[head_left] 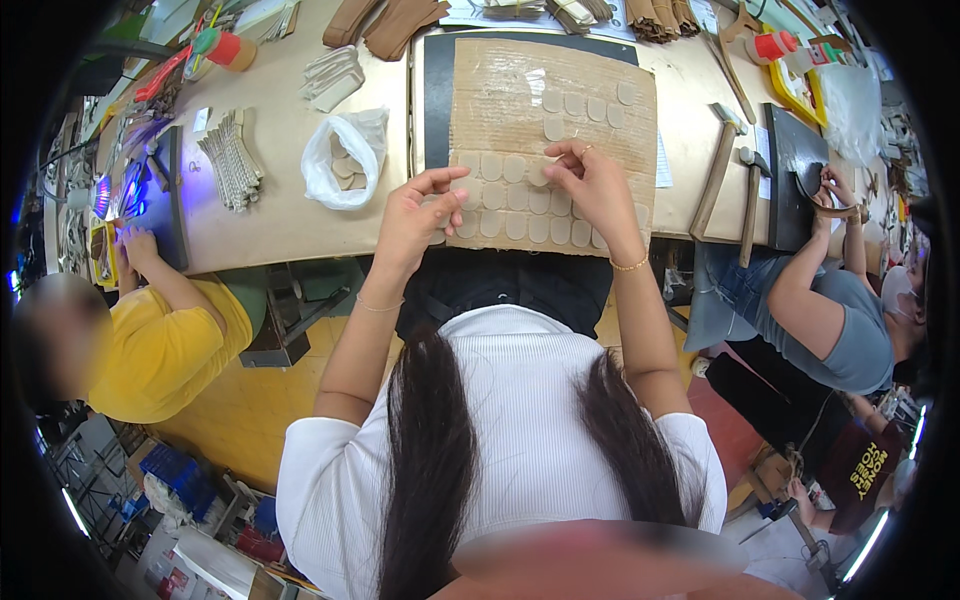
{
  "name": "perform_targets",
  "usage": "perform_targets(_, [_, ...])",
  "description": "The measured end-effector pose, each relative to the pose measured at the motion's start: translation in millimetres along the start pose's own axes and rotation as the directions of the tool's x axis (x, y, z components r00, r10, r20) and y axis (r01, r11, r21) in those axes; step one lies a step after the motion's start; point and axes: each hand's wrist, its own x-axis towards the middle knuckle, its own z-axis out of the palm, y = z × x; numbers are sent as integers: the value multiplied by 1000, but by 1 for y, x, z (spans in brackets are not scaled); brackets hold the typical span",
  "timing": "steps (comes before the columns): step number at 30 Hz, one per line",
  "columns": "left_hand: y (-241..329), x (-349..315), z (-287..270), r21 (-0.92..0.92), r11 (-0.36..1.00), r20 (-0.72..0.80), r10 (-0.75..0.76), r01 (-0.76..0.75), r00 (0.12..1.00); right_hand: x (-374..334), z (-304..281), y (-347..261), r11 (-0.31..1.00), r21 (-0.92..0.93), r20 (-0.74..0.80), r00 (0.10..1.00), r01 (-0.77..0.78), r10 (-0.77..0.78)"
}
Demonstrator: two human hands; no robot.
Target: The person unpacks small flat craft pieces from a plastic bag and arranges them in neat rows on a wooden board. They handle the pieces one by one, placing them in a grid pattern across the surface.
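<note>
A sheet of brown cardboard (500, 100) lies before me, with rows of small beige round-ended pieces (515, 168) across its near half and several more near its far right. My right hand (592, 195) reaches over the sheet, thumb and forefinger pinched at a beige piece (538, 174) in the upper row. At the sheet's left edge, my left hand (412, 220) has its fingers curled in and the thumb near them. Whatever it may hold is too small to make out. Left of the sheet stands an open white plastic bag (372, 135) with similar loose pieces (345, 170) inside.
Under the cardboard lies a dark board (437, 100). Bundled beige strips (232, 160) lie to the left, brown strips (400, 30) at the back. Two hammers (716, 170) rest to the right. One co-worker in yellow (165, 340) sits left; another (815, 310) works at the right.
</note>
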Motion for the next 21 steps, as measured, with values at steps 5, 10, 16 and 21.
perform_targets(5, [-3, -2, 6, 6, 998, -7, -68, 68, 998, 11, 2, -6, 997, -77, 53, 999, 11, -7])
perform_targets(10, [-8, -1, 6, -15, 999, -21, -53, 53, 998, 14, 3, -3, 986, -156, 53, 997, 65, -58])
perform_targets(16, [-19, 4, 1, 38, 998, -41, -41, 43, 998, 14, 11, 10, 959, -252, 39, 992, 128, -122])
perform_targets(21, [-8, 2, 6, -36, 996, -18, -79, 78, 997, 7, 16, 3, 912, -347, -36, 968, 220, -247])
